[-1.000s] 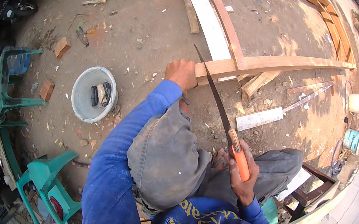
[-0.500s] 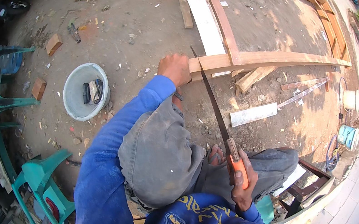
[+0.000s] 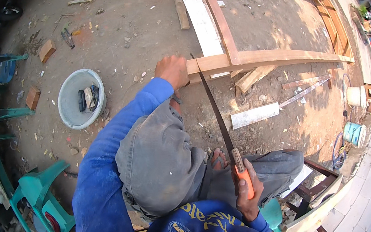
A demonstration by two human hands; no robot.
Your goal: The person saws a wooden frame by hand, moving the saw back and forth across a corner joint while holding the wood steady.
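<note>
My left hand is closed over the near-left end of a brown wooden beam, just beside the saw. My right hand grips the orange handle of a handsaw, low over my lap. The dark blade runs up and away from me and crosses the beam a short way right of my left fist. Its narrow tip shows past the far side of the wood. A second wooden rail meets the beam at a joint right of the blade. How deep the blade sits in the wood I cannot tell.
A grey basin holding dark-handled tools stands on the dirt at left, near green plastic chairs. Wood blocks and pliers lie beyond. A white board passes under the frame; another offcut lies right of the saw.
The saw and my right hand have drawn back slightly toward my body. My left hand stays on the beam's end. The whole view has shifted a little.
</note>
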